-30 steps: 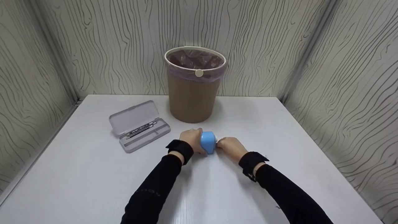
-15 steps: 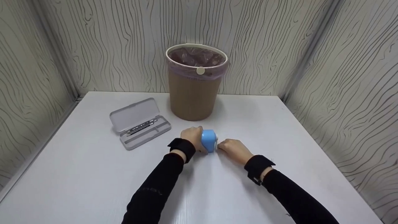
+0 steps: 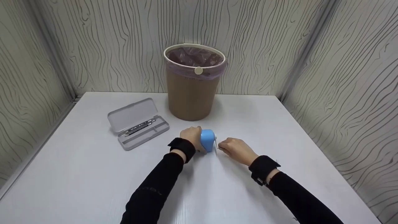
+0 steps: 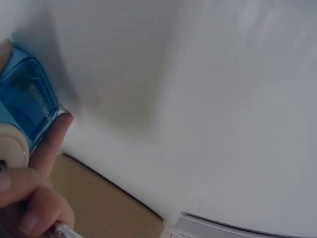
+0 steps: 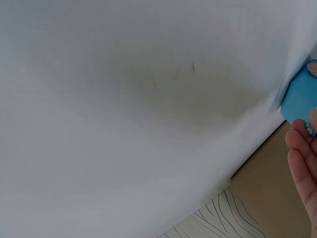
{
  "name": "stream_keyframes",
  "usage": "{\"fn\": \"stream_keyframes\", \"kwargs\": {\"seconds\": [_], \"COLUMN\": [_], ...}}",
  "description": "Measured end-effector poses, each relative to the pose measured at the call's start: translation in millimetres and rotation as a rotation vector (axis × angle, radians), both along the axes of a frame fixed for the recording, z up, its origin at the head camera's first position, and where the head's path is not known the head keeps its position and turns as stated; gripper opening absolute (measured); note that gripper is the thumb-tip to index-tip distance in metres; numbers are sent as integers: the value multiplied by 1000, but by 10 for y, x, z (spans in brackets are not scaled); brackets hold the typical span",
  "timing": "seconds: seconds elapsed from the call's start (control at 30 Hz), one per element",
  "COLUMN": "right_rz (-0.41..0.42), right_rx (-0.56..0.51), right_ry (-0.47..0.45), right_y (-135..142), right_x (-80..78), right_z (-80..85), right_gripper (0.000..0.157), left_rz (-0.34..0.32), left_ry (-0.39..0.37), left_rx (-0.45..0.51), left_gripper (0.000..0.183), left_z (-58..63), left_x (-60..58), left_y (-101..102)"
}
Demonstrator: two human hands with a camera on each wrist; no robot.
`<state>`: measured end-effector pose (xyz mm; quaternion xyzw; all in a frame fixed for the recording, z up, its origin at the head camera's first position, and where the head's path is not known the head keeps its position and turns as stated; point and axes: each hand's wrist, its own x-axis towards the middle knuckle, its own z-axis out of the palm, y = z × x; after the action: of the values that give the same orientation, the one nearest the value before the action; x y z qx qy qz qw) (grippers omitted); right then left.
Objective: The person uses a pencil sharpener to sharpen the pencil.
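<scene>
A blue crank pencil sharpener (image 3: 207, 140) is near the middle of the white table in the head view. My left hand (image 3: 193, 139) grips its body from the left. In the left wrist view the sharpener (image 4: 29, 99) shows a see-through blue drawer and a cream end, with fingers (image 4: 47, 206) curled beside it. Below those fingers, a pale patterned stick end (image 4: 65, 231) pokes out, mostly hidden. My right hand (image 3: 238, 151) pinches the end of the thin white crank handle (image 3: 216, 143) on the sharpener's right side. In the right wrist view, the sharpener (image 5: 301, 99) is partly cut off by the edge.
An open grey pencil case (image 3: 143, 136) lies on the left, with several patterned pencils (image 3: 140, 127) in one compartment. Behind the hands stands a tall brown bin (image 3: 191, 96) with a purple liner. Wood-grain-patterned walls (image 3: 130, 46) enclose the table (image 3: 93, 180) at the back and sides.
My right hand has shifted slightly right and toward me with the crank handle, which now slants downward in view. The left hand keeps its grip on the sharpener, nearly unmoved.
</scene>
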<state>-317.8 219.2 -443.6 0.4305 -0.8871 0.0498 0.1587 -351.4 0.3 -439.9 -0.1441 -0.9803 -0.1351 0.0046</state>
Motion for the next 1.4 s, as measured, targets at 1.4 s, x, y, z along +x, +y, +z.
{"fn": "stream_keyframes", "kwargs": {"seconds": [1.4], "right_rz": [-224], "right_rx": [-96], "right_ry": [40], "right_y": [-263], "right_x": [-581], "right_z": [281], "right_gripper": [11], "left_rz": [-66], "left_ry": [11], "left_rx": [-1], "left_gripper": [84], "left_z": [-28], "left_x": [-45], "left_y": [-32]}}
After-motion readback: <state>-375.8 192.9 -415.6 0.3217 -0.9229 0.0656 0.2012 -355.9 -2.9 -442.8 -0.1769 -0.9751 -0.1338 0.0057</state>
